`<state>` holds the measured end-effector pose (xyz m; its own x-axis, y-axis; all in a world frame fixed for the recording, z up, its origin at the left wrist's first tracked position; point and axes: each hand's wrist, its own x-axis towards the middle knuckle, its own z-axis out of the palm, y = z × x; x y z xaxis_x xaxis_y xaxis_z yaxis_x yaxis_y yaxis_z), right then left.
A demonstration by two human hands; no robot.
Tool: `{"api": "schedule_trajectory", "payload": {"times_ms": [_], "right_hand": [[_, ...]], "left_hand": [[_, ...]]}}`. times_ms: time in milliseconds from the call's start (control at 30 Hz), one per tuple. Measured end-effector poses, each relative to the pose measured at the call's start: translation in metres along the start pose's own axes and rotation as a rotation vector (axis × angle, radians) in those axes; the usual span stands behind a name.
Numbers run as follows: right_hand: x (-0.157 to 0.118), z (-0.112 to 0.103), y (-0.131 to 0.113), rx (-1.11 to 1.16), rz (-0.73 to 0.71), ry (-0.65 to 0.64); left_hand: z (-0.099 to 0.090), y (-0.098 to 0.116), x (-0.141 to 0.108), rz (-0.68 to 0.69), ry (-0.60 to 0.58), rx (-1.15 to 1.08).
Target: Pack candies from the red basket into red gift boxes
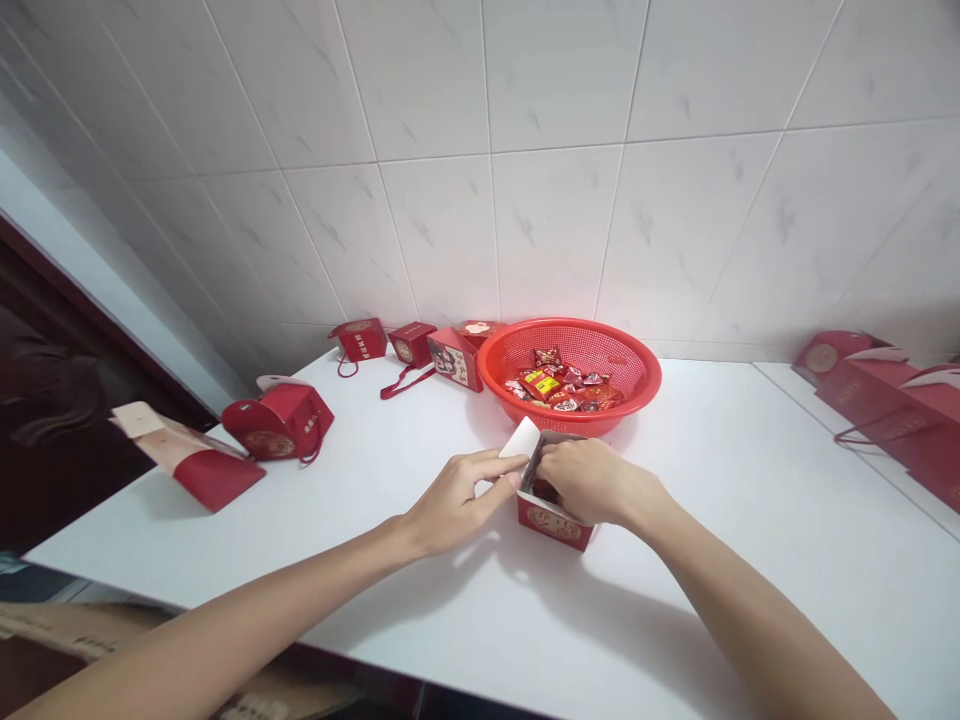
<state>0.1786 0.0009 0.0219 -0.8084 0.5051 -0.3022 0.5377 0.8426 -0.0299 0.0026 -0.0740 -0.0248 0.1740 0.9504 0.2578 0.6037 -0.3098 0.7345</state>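
Observation:
A small red gift box [555, 524] with a gold emblem stands on the white table, its top uncovered. My left hand [457, 500] is closed on the box's raised white flap at the left side, thumb below and fingers above. My right hand [589, 480] reaches down into the box from the right. Its fingers are curled together, and the tips and anything in them are hidden inside. Something dark red shows at the bottom of the box. Just behind the box is a red plastic basket [645, 395] with several wrapped candies [559, 385].
A red box [281, 420] and an unfolded-top box [217, 475] sit at the left. Several small boxes [364, 340] with cords line the tiled wall [435, 230]. More red boxes [885, 400] stand at the right edge. Cardboard [82, 630] lies below the table's front edge.

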Motion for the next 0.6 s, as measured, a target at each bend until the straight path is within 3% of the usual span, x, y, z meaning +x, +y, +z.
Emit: {"api": "schedule_trajectory", "payload": {"times_ms": [233,600], "right_hand": [[0.008,-0.003,0.002,-0.032,0.014,-0.074],[0.012,0.001,0.005,-0.059,-0.017,-0.084]], "left_hand": [[0.0,0.005,0.0,0.036,-0.017,-0.012],[0.001,0.001,-0.001,0.042,-0.025,0.006]]}}
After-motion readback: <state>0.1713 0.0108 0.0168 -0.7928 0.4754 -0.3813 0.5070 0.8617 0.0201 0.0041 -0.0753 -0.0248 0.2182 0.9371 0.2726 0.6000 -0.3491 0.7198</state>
